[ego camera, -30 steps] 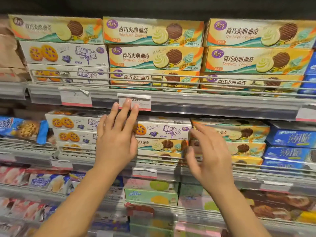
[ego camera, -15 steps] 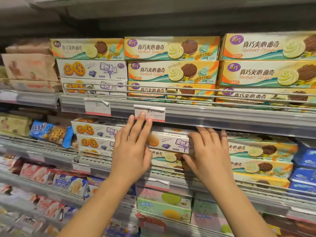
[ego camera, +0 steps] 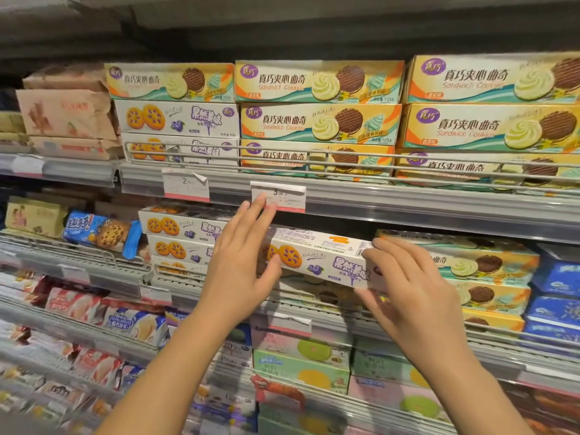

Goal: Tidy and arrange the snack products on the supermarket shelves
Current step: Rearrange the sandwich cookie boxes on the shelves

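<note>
A white blueberry cookie box [ego camera: 326,259] is raised and tilted in front of the middle shelf, clear of the stack beneath it. My left hand [ego camera: 241,265] lies flat against its left end, fingers straight and reaching up to a price tag [ego camera: 282,196], thumb on the box's front. My right hand [ego camera: 408,293] grips the right end, fingers over the top and thumb underneath. A stack of matching blueberry cookie boxes [ego camera: 182,227] stands just to the left. Yellow sandwich cookie boxes [ego camera: 477,265] are stacked to the right and partly hidden below the held box.
The upper shelf [ego camera: 408,202] carries more blueberry boxes [ego camera: 175,119] and sandwich cookie boxes [ego camera: 320,120] behind a wire rail. A blue chocolate-chip cookie pack [ego camera: 100,230] lies at left, blue boxes [ego camera: 555,274] at right. Lower shelves hold mixed snack packs.
Both hands have taken the blueberry cookie box at its ends and drawn it out and up from the middle shelf. The camera has moved closer and tilted upward.
</note>
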The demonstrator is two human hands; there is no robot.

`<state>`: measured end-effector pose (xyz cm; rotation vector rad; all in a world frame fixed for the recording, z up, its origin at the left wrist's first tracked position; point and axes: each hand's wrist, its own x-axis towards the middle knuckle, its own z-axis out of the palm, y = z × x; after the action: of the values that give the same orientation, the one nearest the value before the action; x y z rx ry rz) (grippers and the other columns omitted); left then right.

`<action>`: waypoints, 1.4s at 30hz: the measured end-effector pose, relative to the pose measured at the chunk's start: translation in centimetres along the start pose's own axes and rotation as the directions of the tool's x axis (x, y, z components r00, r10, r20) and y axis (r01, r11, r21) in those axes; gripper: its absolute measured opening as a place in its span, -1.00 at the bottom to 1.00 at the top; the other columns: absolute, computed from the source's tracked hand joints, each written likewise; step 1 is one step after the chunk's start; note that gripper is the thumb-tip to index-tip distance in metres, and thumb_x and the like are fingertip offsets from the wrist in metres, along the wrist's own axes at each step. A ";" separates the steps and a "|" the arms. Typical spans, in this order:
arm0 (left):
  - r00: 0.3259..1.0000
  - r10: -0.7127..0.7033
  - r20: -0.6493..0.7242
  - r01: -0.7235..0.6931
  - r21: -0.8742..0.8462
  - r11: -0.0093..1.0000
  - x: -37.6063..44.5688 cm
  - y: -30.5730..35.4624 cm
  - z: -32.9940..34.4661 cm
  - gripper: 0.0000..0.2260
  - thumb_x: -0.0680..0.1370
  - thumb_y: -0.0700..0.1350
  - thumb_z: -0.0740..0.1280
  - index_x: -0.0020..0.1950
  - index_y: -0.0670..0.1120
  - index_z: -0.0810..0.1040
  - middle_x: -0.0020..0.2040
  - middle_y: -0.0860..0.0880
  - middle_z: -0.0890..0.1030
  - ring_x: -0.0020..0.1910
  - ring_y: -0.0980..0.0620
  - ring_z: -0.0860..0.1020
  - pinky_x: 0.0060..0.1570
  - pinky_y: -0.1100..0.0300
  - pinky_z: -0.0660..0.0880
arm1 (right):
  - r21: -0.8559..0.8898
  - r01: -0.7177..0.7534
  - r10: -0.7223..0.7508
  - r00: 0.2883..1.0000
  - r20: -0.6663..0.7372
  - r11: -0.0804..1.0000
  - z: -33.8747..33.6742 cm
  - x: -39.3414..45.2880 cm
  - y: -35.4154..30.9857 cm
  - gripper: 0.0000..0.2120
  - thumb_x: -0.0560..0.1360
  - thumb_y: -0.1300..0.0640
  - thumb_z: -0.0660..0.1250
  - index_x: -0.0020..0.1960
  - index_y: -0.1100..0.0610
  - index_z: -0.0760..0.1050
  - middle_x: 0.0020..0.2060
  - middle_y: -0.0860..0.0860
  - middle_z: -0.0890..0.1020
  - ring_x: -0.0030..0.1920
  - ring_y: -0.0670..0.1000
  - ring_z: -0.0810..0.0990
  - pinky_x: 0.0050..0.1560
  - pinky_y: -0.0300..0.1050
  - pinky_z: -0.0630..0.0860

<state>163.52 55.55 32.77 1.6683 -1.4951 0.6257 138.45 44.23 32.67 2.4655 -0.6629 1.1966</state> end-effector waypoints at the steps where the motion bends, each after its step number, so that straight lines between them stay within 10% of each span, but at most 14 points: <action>1: 0.998 -0.053 -0.036 0.050 -0.072 0.996 -0.3 0.3 -0.5 -0.37 0.58 0.00 0.32 0.63 0.01 0.19 0.63 0.07 0.15 0.61 0.04 0.09 0.55 -0.03 0.15 | 0.027 -0.005 0.005 1.000 -0.006 1.000 -0.3 -0.4 0.1 -0.53 0.44 -0.01 0.52 0.27 0.17 0.57 0.25 0.08 0.61 0.29 0.18 0.54 0.20 0.07 0.57; 5: 0.943 -0.309 -0.126 0.274 -0.237 0.932 -2.0 1.1 -1.9 -0.45 0.55 0.15 0.42 0.50 0.11 0.36 0.44 0.18 0.38 0.43 0.20 0.34 0.37 0.19 0.31 | 0.168 -0.037 0.038 0.999 -0.005 0.985 -1.3 -1.7 0.6 -0.50 0.43 -0.03 0.53 0.29 0.15 0.57 0.26 0.01 0.60 0.30 0.13 0.53 0.26 0.02 0.51; 12: 0.825 -0.512 0.241 0.515 -0.694 0.503 -3.0 2.3 -2.4 -0.57 0.42 0.05 0.54 0.25 0.00 0.58 0.11 0.05 0.71 0.12 0.08 0.66 0.05 0.23 0.61 | 0.382 -0.052 0.087 0.993 -0.075 0.923 -1.8 -2.5 1.0 -0.50 0.43 -0.13 0.46 0.26 0.12 0.57 0.29 -0.07 0.57 0.33 -0.07 0.48 0.42 -0.27 0.31; 16: 0.873 -0.450 0.186 0.425 -0.741 0.519 -2.9 2.9 -2.7 -0.51 0.38 0.03 0.55 0.26 -0.06 0.57 0.13 -0.02 0.70 0.10 -0.01 0.68 0.02 0.23 0.60 | 0.465 -0.097 0.143 0.988 -0.064 0.880 -1.6 -2.9 1.2 -0.56 0.42 -0.05 0.57 0.21 0.00 0.51 0.39 -0.08 0.48 0.35 -0.14 0.44 0.28 -0.37 0.40; 19: 0.912 -0.391 0.126 0.352 -0.729 0.587 -1.8 2.9 -3.9 -0.49 0.36 0.11 0.50 0.27 0.00 0.56 0.13 -0.01 0.70 0.07 0.00 0.68 0.00 0.19 0.62 | 0.489 -0.109 0.161 0.985 -0.066 0.865 -1.8 -2.8 0.6 -0.60 0.47 -0.16 0.46 0.22 -0.08 0.45 0.40 -0.10 0.48 0.35 -0.03 0.48 0.11 0.03 0.63; 29: 0.997 -0.072 -0.016 0.054 -0.496 0.867 4.7 -3.7 -10.0 -0.72 0.60 0.25 0.19 0.21 0.29 0.62 0.07 0.21 0.70 0.08 0.18 0.64 0.04 0.22 0.55 | 0.345 -0.016 0.082 0.981 -0.177 0.938 -3.5 2.5 -3.1 -0.53 0.47 -0.15 0.40 0.27 0.09 0.55 0.28 0.02 0.54 0.19 0.05 0.54 0.03 -0.30 0.55; 35: 0.918 0.260 -0.299 -0.243 0.095 0.966 13.4 -9.1 -15.1 -0.71 0.59 -0.07 0.29 0.28 -0.09 0.61 0.19 -0.06 0.66 0.18 -0.06 0.57 0.23 0.00 0.44 | 0.188 -0.008 0.057 0.965 -0.256 0.982 -3.6 6.2 -6.0 -0.55 0.45 -0.09 0.42 0.27 0.10 0.56 0.33 0.04 0.52 0.26 0.11 0.53 0.03 0.04 0.58; 42: 0.971 0.239 -0.023 -0.201 0.467 0.861 19.7 -13.1 -16.1 -0.35 0.54 0.22 0.16 0.54 -0.11 0.33 0.50 -0.20 0.40 0.48 -0.27 0.32 0.44 -0.26 0.27 | 0.097 -0.039 0.063 0.962 -0.264 0.995 -3.8 8.6 -8.1 -0.54 0.44 -0.08 0.42 0.26 0.10 0.54 0.34 0.06 0.52 0.28 0.12 0.51 0.12 0.18 0.56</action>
<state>182.20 57.05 54.49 1.8016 -1.5736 1.2431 144.94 50.51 41.13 2.3088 -0.6102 1.5759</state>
